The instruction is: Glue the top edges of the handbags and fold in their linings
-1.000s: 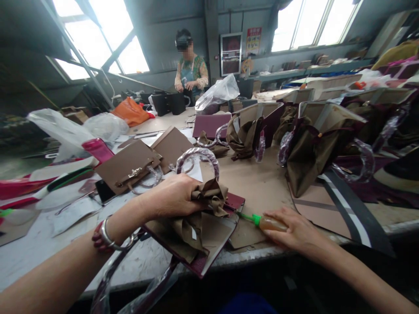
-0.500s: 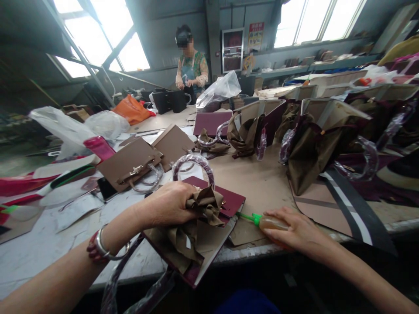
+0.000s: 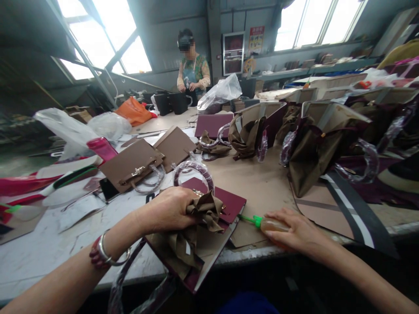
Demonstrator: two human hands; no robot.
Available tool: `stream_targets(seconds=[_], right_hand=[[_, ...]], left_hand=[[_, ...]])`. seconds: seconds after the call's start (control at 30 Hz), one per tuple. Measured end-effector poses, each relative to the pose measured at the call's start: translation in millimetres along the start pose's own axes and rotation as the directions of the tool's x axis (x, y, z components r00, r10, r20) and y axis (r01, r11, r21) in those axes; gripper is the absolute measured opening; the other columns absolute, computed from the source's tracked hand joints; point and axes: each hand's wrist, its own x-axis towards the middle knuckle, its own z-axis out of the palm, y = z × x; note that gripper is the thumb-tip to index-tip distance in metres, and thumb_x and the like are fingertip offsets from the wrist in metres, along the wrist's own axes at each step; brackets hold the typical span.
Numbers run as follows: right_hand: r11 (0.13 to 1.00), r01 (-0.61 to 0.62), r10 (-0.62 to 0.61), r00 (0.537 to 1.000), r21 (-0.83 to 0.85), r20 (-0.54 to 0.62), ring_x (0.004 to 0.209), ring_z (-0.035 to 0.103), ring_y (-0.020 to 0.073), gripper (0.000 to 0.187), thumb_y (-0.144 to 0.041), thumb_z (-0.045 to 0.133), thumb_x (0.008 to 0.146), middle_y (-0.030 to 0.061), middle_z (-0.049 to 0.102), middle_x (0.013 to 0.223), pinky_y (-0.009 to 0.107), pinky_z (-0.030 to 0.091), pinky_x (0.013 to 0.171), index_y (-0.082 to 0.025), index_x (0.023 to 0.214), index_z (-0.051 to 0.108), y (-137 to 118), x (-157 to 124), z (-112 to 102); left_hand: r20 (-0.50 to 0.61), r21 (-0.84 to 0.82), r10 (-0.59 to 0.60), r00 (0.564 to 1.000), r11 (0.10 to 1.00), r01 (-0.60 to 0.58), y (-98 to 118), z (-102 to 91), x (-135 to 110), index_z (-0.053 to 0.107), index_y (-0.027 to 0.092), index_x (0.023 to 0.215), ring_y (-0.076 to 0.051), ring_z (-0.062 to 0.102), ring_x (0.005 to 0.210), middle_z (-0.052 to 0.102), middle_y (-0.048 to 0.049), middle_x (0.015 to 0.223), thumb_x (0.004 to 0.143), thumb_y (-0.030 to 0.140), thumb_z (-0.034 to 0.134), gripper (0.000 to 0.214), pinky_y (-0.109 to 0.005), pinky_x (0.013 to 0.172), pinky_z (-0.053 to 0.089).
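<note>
A maroon handbag (image 3: 229,204) lies open on its side at the table's front edge, its plastic-wrapped handle (image 3: 193,170) arching behind. My left hand (image 3: 170,211) is shut on the bag's bunched olive-brown lining fabric (image 3: 204,211), pulled out over the bag's opening. My right hand (image 3: 294,231) rests on the table to the right and grips a small glue bottle (image 3: 270,224) with a green nozzle pointing at the bag's edge. A second wrapped handle (image 3: 127,279) hangs over the table edge below my left wrist.
Taupe handbags (image 3: 134,163) lie at left near plastic bags (image 3: 65,126). More maroon bags with pulled-out lining (image 3: 307,148) stand along the right. Brown board (image 3: 262,183) covers the table's middle. A person (image 3: 193,69) works at the far end beside black bags (image 3: 170,102).
My left hand has drawn the lining back towards me, uncovering more of the maroon flap. My right hand has stayed on the glue bottle.
</note>
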Motion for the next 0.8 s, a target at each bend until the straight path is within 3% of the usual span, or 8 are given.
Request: stream_targets(seconds=[0.07, 0.23, 0.37, 0.53, 0.8], right_hand=[[1.000, 0.007, -0.007, 1.000, 0.003, 0.006, 0.086, 0.060, 0.0220, 0.044, -0.043, 0.056, 0.071, 0.0069, 0.063, 0.094, 0.032, 0.045, 0.082, -0.021, 0.108, 0.067, 1, 1, 1], [0.999, -0.026, 0.025, 0.999, -0.019, -0.048, 0.091, 0.058, 0.0269, 0.052, -0.043, 0.053, 0.073, 0.0128, 0.061, 0.098, 0.039, 0.043, 0.087, -0.013, 0.114, 0.064, 1, 4, 1], [0.999, 0.022, -0.023, 0.999, 0.034, 0.030, 0.087, 0.060, 0.0216, 0.043, -0.042, 0.057, 0.072, 0.0069, 0.064, 0.095, 0.031, 0.046, 0.082, -0.022, 0.108, 0.067, -3, 2, 2], [0.999, -0.008, 0.007, 1.000, 0.038, 0.021, 0.099, 0.057, 0.0280, 0.052, -0.046, 0.054, 0.072, 0.0118, 0.063, 0.105, 0.038, 0.041, 0.090, -0.014, 0.113, 0.064, -5, 1, -2], [0.999, -0.023, 0.019, 0.996, 0.045, 0.090, 0.092, 0.059, 0.0258, 0.049, -0.043, 0.054, 0.072, 0.0097, 0.063, 0.099, 0.036, 0.044, 0.085, -0.018, 0.113, 0.065, -17, -10, -1]], left_hand=[[-0.008, 0.004, 0.004, 1.000, 1.000, -0.004, 0, -0.1, 0, 0.059, 0.018, 0.074, -0.011, 0.055, 0.067, 0.060, 0.0006, 0.073, 0.073, 0.024, 0.050, 0.010, -0.019, 0.063, 0.037], [-0.023, 0.014, -0.021, 1.000, 1.000, 0.022, 0, 0.6, 0, 0.056, 0.018, 0.071, -0.011, 0.054, 0.063, 0.059, 0.0009, 0.070, 0.072, 0.025, 0.051, 0.009, -0.019, 0.059, 0.036], [-0.021, 0.014, -0.017, 1.000, 1.000, 0.018, -1, 2.6, -1, 0.057, 0.018, 0.072, -0.011, 0.054, 0.064, 0.060, 0.0007, 0.072, 0.074, 0.028, 0.050, 0.012, -0.020, 0.060, 0.037], [-0.006, 0.013, -0.020, 1.000, 1.000, 0.021, -1, 3.4, -3, 0.059, 0.018, 0.075, -0.011, 0.055, 0.065, 0.061, 0.0006, 0.073, 0.074, 0.027, 0.051, 0.012, -0.020, 0.061, 0.038], [-0.006, -0.009, -0.013, 1.000, 1.000, 0.013, 0, 0.4, -1, 0.058, 0.018, 0.071, -0.010, 0.053, 0.065, 0.059, 0.0017, 0.071, 0.071, 0.024, 0.053, 0.008, -0.019, 0.061, 0.036]])
